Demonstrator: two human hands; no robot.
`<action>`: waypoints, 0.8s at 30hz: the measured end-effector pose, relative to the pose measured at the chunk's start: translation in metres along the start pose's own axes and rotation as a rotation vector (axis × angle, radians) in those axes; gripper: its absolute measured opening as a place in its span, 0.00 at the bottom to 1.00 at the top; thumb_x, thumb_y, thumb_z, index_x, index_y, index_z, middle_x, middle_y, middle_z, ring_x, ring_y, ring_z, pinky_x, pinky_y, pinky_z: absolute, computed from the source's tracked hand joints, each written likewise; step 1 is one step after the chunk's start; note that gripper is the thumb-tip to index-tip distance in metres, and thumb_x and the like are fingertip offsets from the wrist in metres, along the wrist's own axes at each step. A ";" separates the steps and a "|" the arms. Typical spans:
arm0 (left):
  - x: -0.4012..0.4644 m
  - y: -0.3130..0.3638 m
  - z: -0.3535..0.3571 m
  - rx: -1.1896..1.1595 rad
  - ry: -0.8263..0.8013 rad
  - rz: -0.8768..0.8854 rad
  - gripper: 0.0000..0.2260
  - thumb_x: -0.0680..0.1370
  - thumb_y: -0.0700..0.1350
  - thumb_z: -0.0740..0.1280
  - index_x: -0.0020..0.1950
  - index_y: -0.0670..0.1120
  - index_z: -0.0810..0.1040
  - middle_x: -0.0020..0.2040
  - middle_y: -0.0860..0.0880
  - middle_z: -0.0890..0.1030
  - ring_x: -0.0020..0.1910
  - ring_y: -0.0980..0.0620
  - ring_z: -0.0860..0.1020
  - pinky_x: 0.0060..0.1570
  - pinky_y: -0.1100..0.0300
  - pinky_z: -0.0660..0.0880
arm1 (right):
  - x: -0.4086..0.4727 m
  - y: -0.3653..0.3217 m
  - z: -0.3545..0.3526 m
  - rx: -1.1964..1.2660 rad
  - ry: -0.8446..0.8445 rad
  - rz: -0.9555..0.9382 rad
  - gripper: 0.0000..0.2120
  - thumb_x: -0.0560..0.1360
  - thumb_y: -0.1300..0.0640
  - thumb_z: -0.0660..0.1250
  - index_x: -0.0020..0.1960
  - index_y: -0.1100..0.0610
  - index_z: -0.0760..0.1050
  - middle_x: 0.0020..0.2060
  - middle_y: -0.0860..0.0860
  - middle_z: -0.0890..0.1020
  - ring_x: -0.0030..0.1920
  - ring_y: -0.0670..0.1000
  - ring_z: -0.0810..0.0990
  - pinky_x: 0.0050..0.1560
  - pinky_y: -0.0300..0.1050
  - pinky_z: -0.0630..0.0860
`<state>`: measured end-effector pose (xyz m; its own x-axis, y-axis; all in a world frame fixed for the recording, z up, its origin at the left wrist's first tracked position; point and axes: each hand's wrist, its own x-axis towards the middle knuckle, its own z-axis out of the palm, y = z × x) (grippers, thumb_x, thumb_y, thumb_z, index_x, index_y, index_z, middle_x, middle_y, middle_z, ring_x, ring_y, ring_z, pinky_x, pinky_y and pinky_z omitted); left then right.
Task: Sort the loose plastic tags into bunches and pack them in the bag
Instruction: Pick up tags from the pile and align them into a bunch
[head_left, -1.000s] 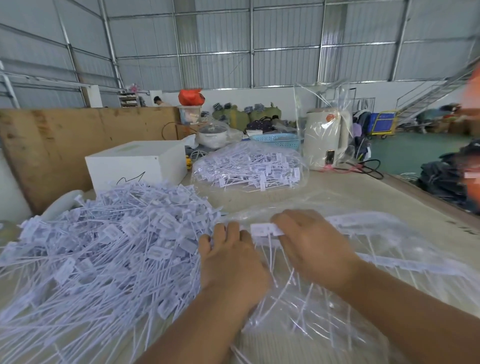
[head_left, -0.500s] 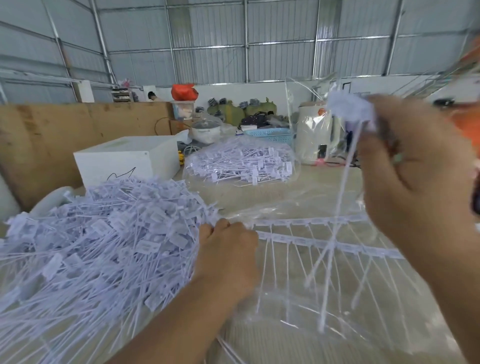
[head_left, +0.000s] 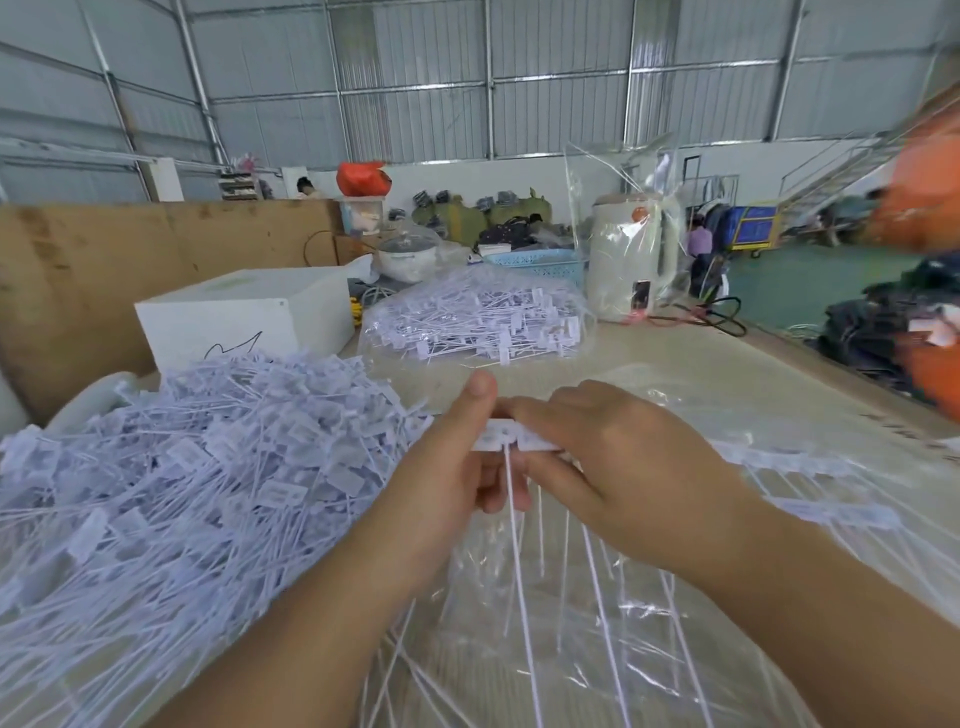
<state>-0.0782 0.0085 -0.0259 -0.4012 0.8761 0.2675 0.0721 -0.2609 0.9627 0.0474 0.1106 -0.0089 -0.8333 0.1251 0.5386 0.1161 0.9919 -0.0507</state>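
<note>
**A:** What's closest to the person?

**B:** Two bare forearms reaching away over a clear plastic bag (head_left: 649, 623) spread flat on the table (head_left: 675, 364). Thin white tails of tags already lie inside it, running toward the person.

**A:** And the hands?

**B:** They meet over the bag's far part. The left hand (head_left: 457, 467) has its thumb up and its fingers curled round the left end of a small bunch of tags (head_left: 511, 439). The right hand (head_left: 613, 467) covers the bunch's right end, fingers bent over the flat white heads, pinching them together.

**A:** How does the bunch lie?

**B:** The row of heads runs left to right between the two hands; the long tails hang down from it toward the person, over the bag. So the bag sits directly below and just nearer than the bunch. I'd judge lowering it tails-first is the next move, and both hands are equally close.

**A:** Where are the loose ones?

**B:** A big tangled heap of loose tags (head_left: 171, 493) lies just left of the left hand, nearer that hand than the right.

**A:** Further off?

**B:** A filled bag of tags (head_left: 478, 317), a white box (head_left: 244, 317), and a kettle wrapped in plastic (head_left: 631, 260) toward the table's far end.
</note>
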 end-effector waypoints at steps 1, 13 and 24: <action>-0.001 0.000 -0.001 0.068 0.019 0.005 0.21 0.74 0.59 0.60 0.43 0.42 0.79 0.33 0.44 0.77 0.28 0.52 0.73 0.32 0.58 0.65 | -0.001 0.001 0.000 0.006 -0.007 0.001 0.18 0.80 0.48 0.60 0.69 0.45 0.70 0.41 0.47 0.75 0.45 0.49 0.73 0.44 0.50 0.73; -0.006 -0.001 -0.010 0.732 0.170 0.067 0.19 0.80 0.53 0.62 0.31 0.50 0.78 0.23 0.53 0.73 0.21 0.58 0.68 0.25 0.66 0.64 | -0.010 0.019 0.002 0.273 -0.091 0.151 0.10 0.76 0.49 0.68 0.38 0.50 0.73 0.30 0.44 0.72 0.32 0.43 0.71 0.36 0.46 0.68; -0.010 0.007 -0.004 0.181 0.267 -0.002 0.14 0.80 0.43 0.63 0.36 0.50 0.83 0.26 0.50 0.74 0.22 0.56 0.66 0.22 0.67 0.61 | -0.014 0.009 -0.008 0.577 0.151 0.172 0.04 0.75 0.53 0.71 0.42 0.49 0.79 0.32 0.45 0.80 0.30 0.44 0.75 0.31 0.35 0.70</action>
<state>-0.0772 -0.0034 -0.0216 -0.6253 0.7327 0.2685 0.2232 -0.1618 0.9613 0.0645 0.1173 -0.0103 -0.7382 0.3215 0.5931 -0.1044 0.8141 -0.5713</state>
